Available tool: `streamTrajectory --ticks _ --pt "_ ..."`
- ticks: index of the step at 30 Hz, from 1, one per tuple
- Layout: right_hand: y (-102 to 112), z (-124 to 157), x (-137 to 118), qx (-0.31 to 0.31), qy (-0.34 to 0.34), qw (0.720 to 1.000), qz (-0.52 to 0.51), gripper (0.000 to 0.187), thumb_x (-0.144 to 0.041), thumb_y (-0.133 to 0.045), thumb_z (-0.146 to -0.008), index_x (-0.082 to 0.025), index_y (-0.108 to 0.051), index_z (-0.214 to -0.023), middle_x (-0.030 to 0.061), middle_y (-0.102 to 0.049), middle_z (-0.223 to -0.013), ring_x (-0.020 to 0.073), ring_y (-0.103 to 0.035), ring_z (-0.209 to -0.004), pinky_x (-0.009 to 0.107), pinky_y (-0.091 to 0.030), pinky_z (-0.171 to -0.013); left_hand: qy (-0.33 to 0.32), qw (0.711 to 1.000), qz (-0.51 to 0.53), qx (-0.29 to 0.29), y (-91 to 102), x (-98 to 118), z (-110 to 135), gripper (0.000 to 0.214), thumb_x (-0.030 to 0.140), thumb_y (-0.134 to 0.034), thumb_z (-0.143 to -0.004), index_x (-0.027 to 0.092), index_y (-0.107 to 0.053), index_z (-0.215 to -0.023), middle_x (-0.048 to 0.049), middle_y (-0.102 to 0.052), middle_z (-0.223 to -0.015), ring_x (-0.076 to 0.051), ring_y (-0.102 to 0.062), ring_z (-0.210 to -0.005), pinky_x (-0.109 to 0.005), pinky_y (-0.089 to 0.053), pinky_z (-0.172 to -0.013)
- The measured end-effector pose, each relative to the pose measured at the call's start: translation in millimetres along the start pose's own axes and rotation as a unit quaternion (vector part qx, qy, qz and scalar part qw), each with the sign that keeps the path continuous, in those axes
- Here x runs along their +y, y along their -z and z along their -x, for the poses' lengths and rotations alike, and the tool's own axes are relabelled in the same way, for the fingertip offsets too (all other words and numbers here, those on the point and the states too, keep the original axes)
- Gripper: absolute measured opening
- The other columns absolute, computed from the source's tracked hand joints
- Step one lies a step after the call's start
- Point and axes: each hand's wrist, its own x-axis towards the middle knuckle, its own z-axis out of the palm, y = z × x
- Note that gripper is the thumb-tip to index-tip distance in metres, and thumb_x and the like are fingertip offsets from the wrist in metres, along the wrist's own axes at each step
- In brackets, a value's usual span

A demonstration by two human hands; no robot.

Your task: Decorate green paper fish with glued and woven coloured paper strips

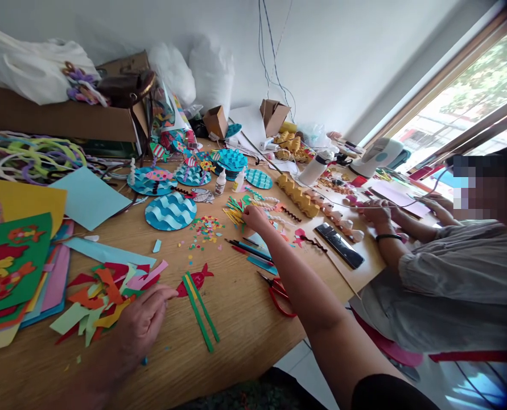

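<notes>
My left hand point(147, 312) lies on the table with curled fingers, its thumb and index fingertip pressed at the nose of a red paper fish point(200, 279). Two long green paper strips point(200, 319) and a short yellow one lie across the fish. My right hand point(255, 221) reaches forward, fingers pinched together at a pile of green and yellow paper strips point(235, 215); what sits between the fingertips is hidden. Below my right forearm are red-handled scissors point(281, 299), partly covered by it. Several colored pencils point(251, 250) lie close to that arm.
Paper scraps point(103, 299) and stacked colored sheets point(20, 267) occupy the left. Confetti dots point(206, 229), a blue wavy disc point(170, 210) and small glue bottles point(220, 183) lie ahead. A phone point(339, 245) and another person's hands point(376, 213) are at right.
</notes>
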Motion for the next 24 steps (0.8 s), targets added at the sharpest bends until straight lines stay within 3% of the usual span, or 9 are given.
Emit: streamTrajectory --ticks 7,13,24 --pt "4.0 1.4 8.3 0.012 0.004 0.999 -0.048 0.023 -0.012 -0.046 -0.073 -0.012 -0.068 -0.081 0.008 -0.067 -0.081 0.0161 -0.056 -0.081 0.023 -0.036 -0.068 -0.029 0.999 -0.005 0.029 -1.7 1.0 -1.6 0.023 0.017 -0.041 -0.082 0.024 -0.061 -0.09 -0.0009 -0.069 -0.083 -0.014 -0.066 -0.077 -0.019 -0.051 -0.07" --pt "-0.4 -0.6 18.4 0.007 -0.008 0.992 -0.127 0.021 -0.014 -0.048 -0.069 -0.01 -0.068 -0.075 0.0042 -0.063 -0.067 0.0112 -0.052 -0.061 0.021 -0.034 -0.055 -0.057 0.998 -0.01 0.034 -1.2 2.6 -3.7 0.022 0.013 -0.04 -0.082 0.022 -0.059 -0.089 -0.0008 -0.067 -0.082 -0.012 -0.066 -0.077 -0.016 -0.05 -0.07" --pt "-5.1 -1.5 33.5 0.041 -0.035 0.959 -0.277 0.009 -0.019 -0.057 -0.058 -0.015 -0.062 -0.064 -0.0048 -0.053 -0.053 0.0089 -0.045 -0.051 0.021 -0.035 -0.052 -0.128 0.983 -0.091 0.094 5.0 -2.0 0.2 0.022 0.011 -0.041 -0.082 0.019 -0.059 -0.091 -0.0011 -0.068 -0.081 -0.012 -0.066 -0.075 -0.015 -0.049 -0.073"
